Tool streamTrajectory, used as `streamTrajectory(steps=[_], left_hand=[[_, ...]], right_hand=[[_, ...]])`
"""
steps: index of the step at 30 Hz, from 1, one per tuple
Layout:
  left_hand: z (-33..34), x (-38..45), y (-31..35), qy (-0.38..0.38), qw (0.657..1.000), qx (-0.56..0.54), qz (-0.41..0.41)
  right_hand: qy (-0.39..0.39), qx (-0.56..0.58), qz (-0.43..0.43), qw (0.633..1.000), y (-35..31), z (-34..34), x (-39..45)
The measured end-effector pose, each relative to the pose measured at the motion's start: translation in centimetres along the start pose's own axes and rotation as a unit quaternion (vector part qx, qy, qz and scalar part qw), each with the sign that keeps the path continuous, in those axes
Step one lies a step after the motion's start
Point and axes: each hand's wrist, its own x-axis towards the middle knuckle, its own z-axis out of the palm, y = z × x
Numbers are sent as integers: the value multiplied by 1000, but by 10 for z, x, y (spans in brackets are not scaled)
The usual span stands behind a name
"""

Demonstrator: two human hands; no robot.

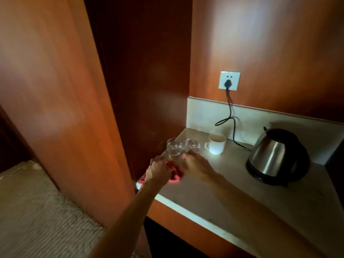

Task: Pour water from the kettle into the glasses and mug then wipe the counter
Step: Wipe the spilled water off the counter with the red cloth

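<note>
While the left hand (158,167) grips the near glass (174,148) low and the right hand (195,164) spreads open touching its neighbour (192,145), both look fragile, slippery, best held mid-wall.

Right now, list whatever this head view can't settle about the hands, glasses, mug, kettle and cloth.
- Left hand: blurred, so its hold on the left glass is unclear.
- Right hand: fingers blurred at the right glass; contact unclear.
- Red cloth: mostly hidden under both hands.
- Mug: glare hides its contents.
- Kettle: opaque steel hides the water level.
- Glasses: fill level hard to read in dim light.
</note>
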Motion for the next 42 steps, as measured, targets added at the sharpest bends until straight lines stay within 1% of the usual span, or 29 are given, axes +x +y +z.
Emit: streamTrajectory(steps=[2,5,7,11,14,17,18,20,21,23,24,26,28,30,32,35,37,39,40,42], left_hand=[[8,-2,-23,-24,999,5,-24],[22,-3,-47,-62,997,8,-37],[31,-3,-55,-45,998,5,-37],[37,-2,-58,-3,998,65,-9],[32,-1,-52,4,997,82,14],[26,0,-37,18,997,58,56],[27,-1,-31,26,996,53,63],[32,-4,-17,25,995,64,73],[36,-6,-11,11,995,70,74],[47,-12,-2,-15,996,57,65],[51,-14,1,-10,997,39,59],[57,-20,3,25,998,27,57],[64,-26,0,64,993,36,89],[77,-27,-10,84,988,31,122],[88,-23,-21,58,987,77,126],[95,-11,-33,15,985,117,122],[97,-1,-39,-6,984,124,127],[102,10,-51,-30,978,148,142],[105,16,-58,-29,975,158,156],[106,26,-64,-29,972,162,168]], right_hand=[[-15,20,-5,1000,-8,29,9],[-31,10,-6,999,-13,59,21],[-39,2,-5,999,-12,74,26],[-30,-7,-3,1000,-8,86,29],[-18,23,-21,999,-9,75,25],[0,81,-42,996,-7,49,18],[1,76,-42,996,-2,41,15],[-12,5,-10,1000,8,28,8],[-36,-41,14,998,13,23,4],[-79,-101,34,991,20,19,-3],[-78,-98,29,992,20,19,-7],[-48,-49,6,998,21,28,-11],[-37,-7,-10,999,22,45,-15],[-52,-12,-13,999,22,65,-19],[-41,-35,-13,998,26,89,-20],[-59,-48,15,997,34,116,-11],[-39,-64,19,997,28,114,-5],[-21,-52,2,998,28,114,3],[-40,-52,1,998,30,114,9],[-49,-66,4,997,36,115,20]])
